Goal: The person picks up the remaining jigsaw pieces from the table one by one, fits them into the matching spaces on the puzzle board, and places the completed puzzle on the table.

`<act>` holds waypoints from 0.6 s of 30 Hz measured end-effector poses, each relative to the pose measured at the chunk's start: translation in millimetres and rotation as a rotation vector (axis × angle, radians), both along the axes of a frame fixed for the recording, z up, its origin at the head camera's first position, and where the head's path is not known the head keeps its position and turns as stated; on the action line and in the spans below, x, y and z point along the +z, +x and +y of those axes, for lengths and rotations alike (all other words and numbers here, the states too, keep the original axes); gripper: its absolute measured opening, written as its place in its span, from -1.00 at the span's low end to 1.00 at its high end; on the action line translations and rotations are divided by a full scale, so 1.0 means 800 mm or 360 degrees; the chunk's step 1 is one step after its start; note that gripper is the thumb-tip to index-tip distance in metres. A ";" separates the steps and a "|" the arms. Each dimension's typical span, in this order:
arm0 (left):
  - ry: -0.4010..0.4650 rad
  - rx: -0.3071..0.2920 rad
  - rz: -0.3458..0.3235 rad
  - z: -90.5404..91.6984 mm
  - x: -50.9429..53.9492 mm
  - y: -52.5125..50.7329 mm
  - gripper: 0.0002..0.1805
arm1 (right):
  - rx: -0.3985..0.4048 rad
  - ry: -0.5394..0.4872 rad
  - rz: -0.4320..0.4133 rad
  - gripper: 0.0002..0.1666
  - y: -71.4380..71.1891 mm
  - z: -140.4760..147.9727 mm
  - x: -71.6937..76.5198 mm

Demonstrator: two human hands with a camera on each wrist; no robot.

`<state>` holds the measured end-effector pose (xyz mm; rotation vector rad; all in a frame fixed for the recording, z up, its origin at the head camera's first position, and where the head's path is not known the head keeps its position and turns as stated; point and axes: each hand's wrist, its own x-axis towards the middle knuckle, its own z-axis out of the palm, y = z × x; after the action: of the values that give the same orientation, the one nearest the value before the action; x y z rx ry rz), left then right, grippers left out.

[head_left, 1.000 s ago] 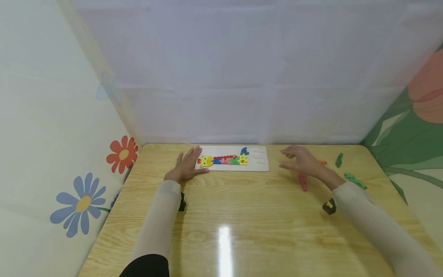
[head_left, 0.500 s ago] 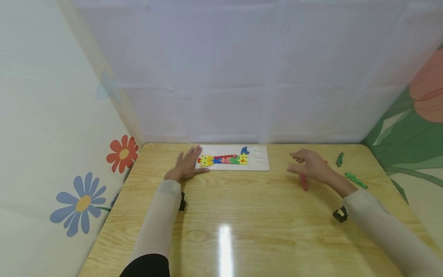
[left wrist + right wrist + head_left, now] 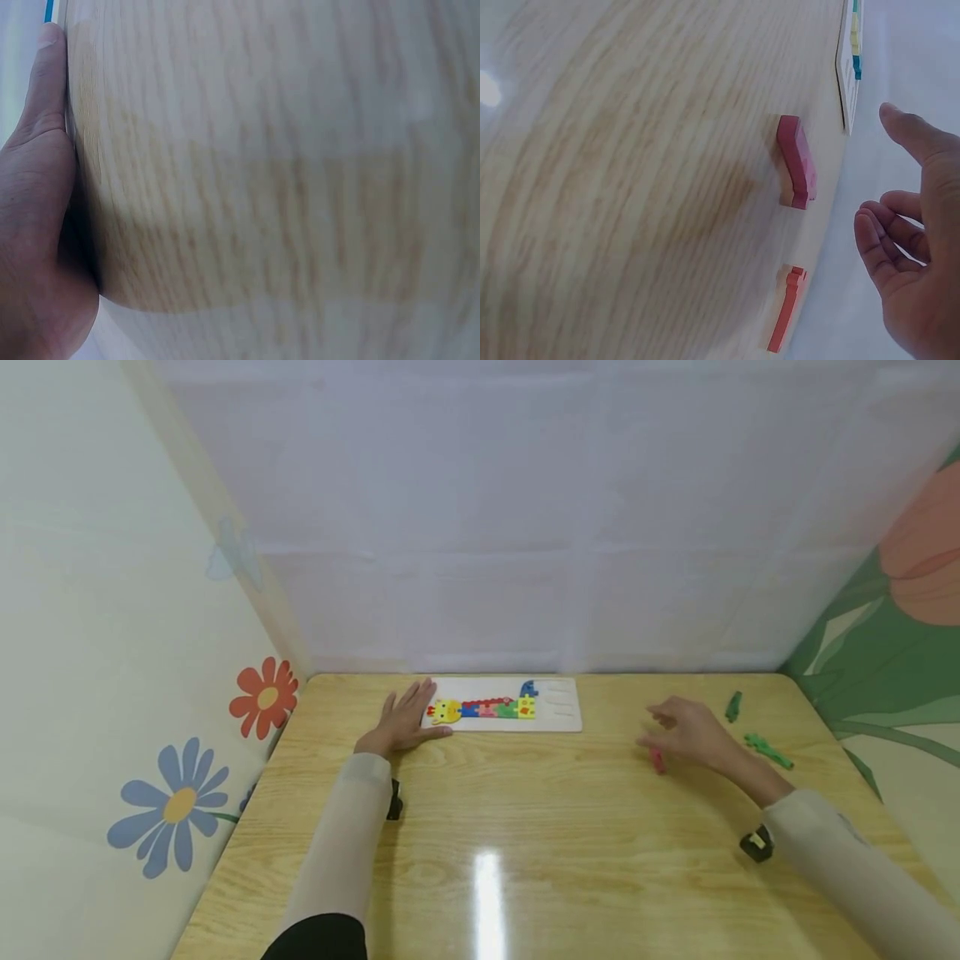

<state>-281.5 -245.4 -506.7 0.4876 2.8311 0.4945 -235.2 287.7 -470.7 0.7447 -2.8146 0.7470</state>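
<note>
A white puzzle board [image 3: 558, 722] lies at the back of the table, with a colourful giraffe puzzle [image 3: 487, 707] partly filling its recesses. My left hand [image 3: 401, 721] rests at the board's left end, fingers straight along the edge and thumb stretched along the near side. In the right wrist view, my right hand [image 3: 922, 232] hovers with thumb apart and fingers loosely bent, holding nothing. Below it lie a dark pink puzzle piece [image 3: 796, 161] and an orange puzzle piece [image 3: 786, 311]. In the head view the hand hides the orange piece and part of the pink one.
A dark green piece [image 3: 733, 707] and a bright green piece [image 3: 768, 751] lie at the right of the wooden table [image 3: 570, 843]. A pale curtain [image 3: 450, 527] hangs along the back edge. Flower-printed walls stand on both sides.
My right hand has moved right and toward me, from beside the board to above the pink piece. It now covers the orange piece in the head view. The left hand stays put.
</note>
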 end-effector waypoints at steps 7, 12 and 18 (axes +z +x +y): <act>0.0000 0.0003 0.0017 0.002 0.002 0.003 0.14 | -0.0024 0.0032 0.0076 -0.36 0.004 0.009 -0.011; -0.0011 0.0004 0.0023 0.001 0.000 0.002 0.13 | -0.0025 0.0064 0.0110 -0.40 0.008 0.011 -0.015; -0.0018 0.0006 0.0013 0.001 0.001 0.001 0.14 | -0.0043 0.0076 0.0090 -0.35 0.014 0.012 -0.018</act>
<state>-280.6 -244.8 -506.2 0.4832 2.8418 0.4784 -224.3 297.4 -485.3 0.7217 -2.7947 0.6461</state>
